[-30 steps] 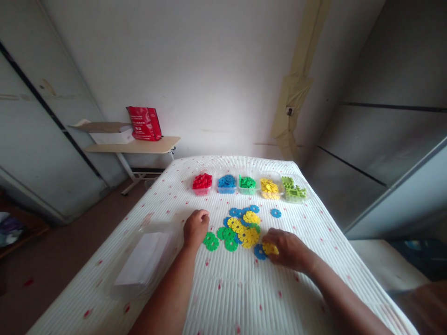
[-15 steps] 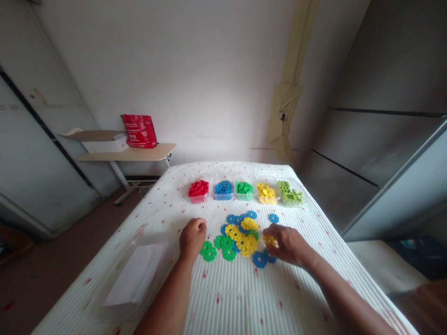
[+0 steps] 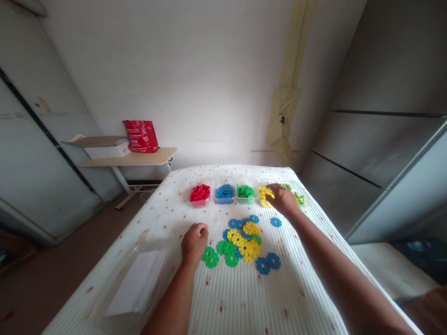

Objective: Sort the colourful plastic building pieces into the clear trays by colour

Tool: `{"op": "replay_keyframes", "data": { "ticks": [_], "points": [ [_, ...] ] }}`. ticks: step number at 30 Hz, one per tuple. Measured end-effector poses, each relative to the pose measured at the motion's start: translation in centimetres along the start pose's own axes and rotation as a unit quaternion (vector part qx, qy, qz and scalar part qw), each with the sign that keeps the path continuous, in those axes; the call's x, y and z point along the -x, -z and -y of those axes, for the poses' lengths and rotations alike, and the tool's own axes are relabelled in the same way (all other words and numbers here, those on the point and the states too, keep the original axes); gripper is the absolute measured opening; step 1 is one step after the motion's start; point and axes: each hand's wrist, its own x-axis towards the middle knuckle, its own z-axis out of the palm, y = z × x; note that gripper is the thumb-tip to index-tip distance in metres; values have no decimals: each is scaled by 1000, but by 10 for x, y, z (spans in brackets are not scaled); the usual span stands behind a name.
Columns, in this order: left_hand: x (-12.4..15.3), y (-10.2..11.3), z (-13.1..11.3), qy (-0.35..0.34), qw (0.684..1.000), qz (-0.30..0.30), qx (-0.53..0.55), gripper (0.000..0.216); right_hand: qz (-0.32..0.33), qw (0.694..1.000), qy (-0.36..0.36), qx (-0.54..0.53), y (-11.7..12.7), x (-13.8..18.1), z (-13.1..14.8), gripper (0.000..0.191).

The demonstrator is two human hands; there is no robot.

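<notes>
My right hand reaches over the clear tub of yellow discs, fingers pinched at a yellow notched disc that partly blends with the ones below. Resting on the cloth left of the pile, my left hand is loosely curled, with nothing visible in it. Close to it lie green notched discs. The loose pile in the middle mixes yellow discs, more green ones and blue discs. One blue disc sits apart at the pile's upper right.
Along the far side stand tubs of red pieces, blue discs, green discs and light-green pieces. A clear lid or tray with white paper lies at left. Behind is a side table with a red bag.
My right hand has moved forward from the right of the pile to the yellow tub. The yellow disc under it has left the cloth. My left hand stays in place.
</notes>
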Motion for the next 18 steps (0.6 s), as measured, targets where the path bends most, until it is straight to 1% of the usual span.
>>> {"op": "replay_keyframes", "data": {
  "ticks": [3, 6, 8, 11, 15, 18],
  "points": [
    [1, 0, -1, 4, 1000, 0, -1, 20, 1, 1000, -2, -15, -13, 28, 0, 29],
    [1, 0, -2, 7, 1000, -1, -4, 20, -1, 1000, -4, -19, -25, 54, -6, 29],
    [2, 1, -3, 5, 1000, -1, -7, 20, 3, 1000, -18, -24, -32, 65, -13, 28],
    [3, 2, -5, 3, 1000, -3, -9, 21, 29, 998, -43, -42, -39, 72, -23, 22],
    [3, 2, -4, 3, 1000, -7, -6, 21, 87, 994, -37, -58, -44, 73, -28, 37],
    [3, 1, -3, 2, 1000, -8, -5, 20, 104, 992, -32, -59, -46, 73, -26, 37]
  ]
}}
